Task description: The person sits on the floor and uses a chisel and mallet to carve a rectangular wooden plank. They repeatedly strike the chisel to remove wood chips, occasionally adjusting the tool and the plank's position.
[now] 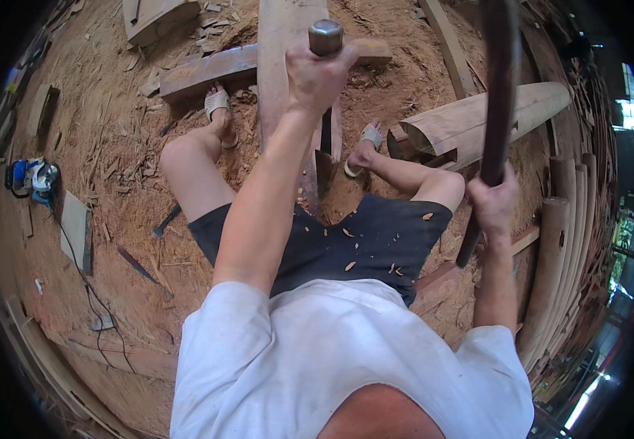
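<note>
My left hand [315, 79] is closed in a fist around an upright tool with a round metal-capped top [326, 36], probably a chisel; its lower end is hidden below the fist. It is over a long timber beam [277, 44] that runs away from between my legs. My right hand [493, 201] grips a long dark wooden club [501, 88] near its lower part. The club is raised on the right, its thick far end leaving the top of the picture. Small wood chips [350, 265] lie on my dark shorts.
A short crosspiece [207, 73] lies under the beam. On the right are a rounded log [485, 121] and several stacked poles [551, 256]. A blue corded power tool [33, 179] and loose chisels [141, 267] lie on the chip-strewn floor at left.
</note>
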A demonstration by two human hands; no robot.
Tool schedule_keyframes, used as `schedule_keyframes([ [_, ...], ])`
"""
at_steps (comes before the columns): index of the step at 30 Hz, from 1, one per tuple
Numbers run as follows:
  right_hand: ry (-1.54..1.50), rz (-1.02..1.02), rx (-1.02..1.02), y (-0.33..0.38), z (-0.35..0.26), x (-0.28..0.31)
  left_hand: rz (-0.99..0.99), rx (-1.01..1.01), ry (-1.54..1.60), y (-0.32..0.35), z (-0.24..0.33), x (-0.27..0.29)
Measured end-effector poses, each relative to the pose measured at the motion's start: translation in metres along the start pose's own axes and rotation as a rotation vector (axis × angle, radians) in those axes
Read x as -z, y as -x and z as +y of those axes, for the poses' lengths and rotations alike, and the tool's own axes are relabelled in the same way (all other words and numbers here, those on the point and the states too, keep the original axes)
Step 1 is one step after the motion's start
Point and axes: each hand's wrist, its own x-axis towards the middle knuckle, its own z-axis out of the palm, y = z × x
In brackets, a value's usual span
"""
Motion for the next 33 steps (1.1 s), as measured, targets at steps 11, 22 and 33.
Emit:
schedule_keyframes([
  [11, -0.468, 0.073, 0.541, -0.016, -0.154, 0.045, -0.207, -0.177, -0.134, 0.026, 0.015, -0.049],
  [22, 0.44, -0.496, 0.44, -0.048, -0.145, 0.032, -0.038, 0.021, -0.233, 0.01, 0.01, -0.026],
  [33, -0.033, 0.05, 0.592, -0.088, -0.192, 0.072, -0.092, -0.062, -0.107, -0.004, -0.014, -0.018],
])
